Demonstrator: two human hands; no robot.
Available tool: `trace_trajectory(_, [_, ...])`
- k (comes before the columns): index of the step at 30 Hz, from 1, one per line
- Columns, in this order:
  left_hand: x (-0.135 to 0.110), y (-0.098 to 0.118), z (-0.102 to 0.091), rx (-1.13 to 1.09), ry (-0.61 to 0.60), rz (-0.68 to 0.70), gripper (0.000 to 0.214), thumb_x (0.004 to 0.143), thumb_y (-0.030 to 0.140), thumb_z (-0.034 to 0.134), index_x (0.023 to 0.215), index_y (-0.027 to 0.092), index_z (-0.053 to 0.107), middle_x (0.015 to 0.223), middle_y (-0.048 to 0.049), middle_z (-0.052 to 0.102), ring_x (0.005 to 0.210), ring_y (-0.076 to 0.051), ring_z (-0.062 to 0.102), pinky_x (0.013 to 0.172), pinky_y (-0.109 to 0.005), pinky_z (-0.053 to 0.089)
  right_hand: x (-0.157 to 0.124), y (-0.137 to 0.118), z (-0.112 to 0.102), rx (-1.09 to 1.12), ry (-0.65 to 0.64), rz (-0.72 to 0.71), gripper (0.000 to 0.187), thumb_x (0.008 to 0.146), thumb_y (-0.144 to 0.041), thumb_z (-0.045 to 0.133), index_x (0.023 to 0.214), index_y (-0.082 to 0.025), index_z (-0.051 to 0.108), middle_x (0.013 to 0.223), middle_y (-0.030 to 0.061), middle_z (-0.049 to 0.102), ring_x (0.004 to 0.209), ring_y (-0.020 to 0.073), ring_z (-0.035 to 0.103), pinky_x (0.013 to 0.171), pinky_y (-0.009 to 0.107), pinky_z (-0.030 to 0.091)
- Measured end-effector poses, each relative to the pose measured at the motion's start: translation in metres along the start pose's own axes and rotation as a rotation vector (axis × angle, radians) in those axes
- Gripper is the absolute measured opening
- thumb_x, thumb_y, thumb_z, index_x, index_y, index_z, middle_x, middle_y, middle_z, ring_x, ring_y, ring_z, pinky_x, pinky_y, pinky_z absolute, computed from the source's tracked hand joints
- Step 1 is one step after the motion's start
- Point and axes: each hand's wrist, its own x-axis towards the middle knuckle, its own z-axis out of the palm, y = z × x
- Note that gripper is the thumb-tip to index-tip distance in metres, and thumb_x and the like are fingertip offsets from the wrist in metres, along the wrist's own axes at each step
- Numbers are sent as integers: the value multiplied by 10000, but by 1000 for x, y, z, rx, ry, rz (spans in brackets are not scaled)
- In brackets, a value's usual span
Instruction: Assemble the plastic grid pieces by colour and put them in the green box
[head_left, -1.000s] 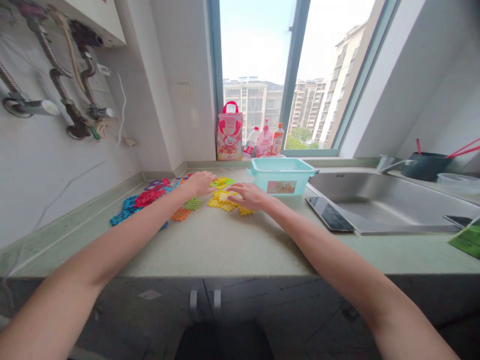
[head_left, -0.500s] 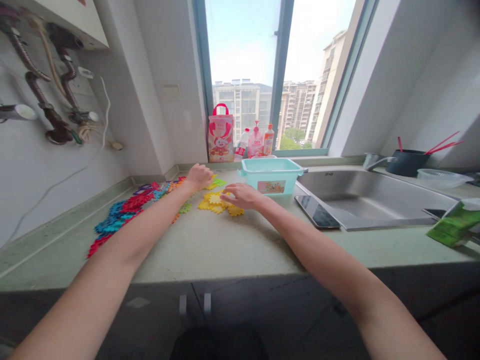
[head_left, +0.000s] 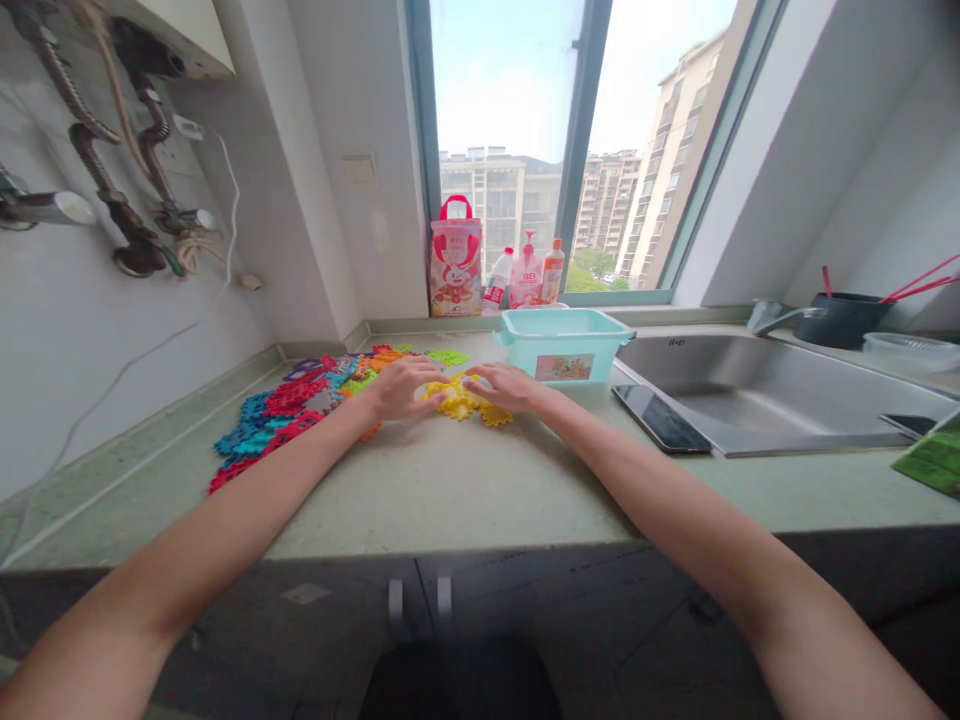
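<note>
Yellow gear-edged plastic pieces [head_left: 459, 400] lie in a small heap on the counter between my two hands. My left hand [head_left: 405, 388] is at the heap's left side, fingers apart, thumb pointing toward the yellow pieces. On the other side my right hand [head_left: 504, 386] curves over the heap's right edge, its fingers spread and touching or just above the pieces. Left of my hands spreads a pile of red, blue, orange and other coloured pieces [head_left: 296, 395]. A few light green pieces [head_left: 448, 357] lie behind the yellow ones.
Behind my right hand stands a light teal plastic tub [head_left: 562, 345]. A phone [head_left: 660, 418] lies beside the steel sink [head_left: 750, 400]. On the windowsill are a pink bag [head_left: 456, 265] and several bottles [head_left: 527, 275]. A green box [head_left: 930, 455] sits at the right edge.
My left hand has come back from the far side of the pieces to the yellow heap and opened from a closed shape. My right hand stays by the heap. The view has shifted slightly left.
</note>
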Motion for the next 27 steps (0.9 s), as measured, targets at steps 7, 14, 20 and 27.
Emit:
trace_trajectory(7, [7, -17, 20, -18, -269, -456, 674, 1089, 509, 227, 1651, 208, 446, 1677, -104, 494, 1524, -278, 499, 1261, -469, 356, 3, -1, 3, 38, -15, -35, 517, 1142, -495, 421, 1417, -142, 679, 1417, 184, 712, 1321, 266, 670, 1149, 368, 462])
trace_trajectory(14, [6, -24, 23, 98, -294, -721, 770, 1069, 655, 192, 1676, 232, 403, 1683, -138, 483, 1530, -358, 470, 1259, -575, 302, 1, 1, 3, 46, -26, -35, 529, 1137, -513, 432, 1413, -141, 688, 1411, 194, 712, 1319, 276, 673, 1144, 376, 465])
trace_trajectory(20, [33, -31, 17, 228, -346, -583, 622, 1077, 514, 257, 1561, 317, 596, 1686, -105, 478, 1556, -348, 407, 1270, -591, 267, -1, -3, -2, 45, -30, -52, 494, 1141, -491, 437, 1386, -161, 711, 1428, 172, 707, 1321, 263, 672, 1146, 358, 465])
trace_trajectory(27, [35, -26, 12, 103, -388, -446, 577, 1070, 507, 311, 1305, 276, 785, 1697, -95, 470, 1627, -349, 307, 1296, -618, 242, -2, 2, -9, -8, -3, -29, 456, 1158, -390, 385, 1349, -162, 732, 1413, 166, 721, 1303, 249, 681, 1141, 356, 469])
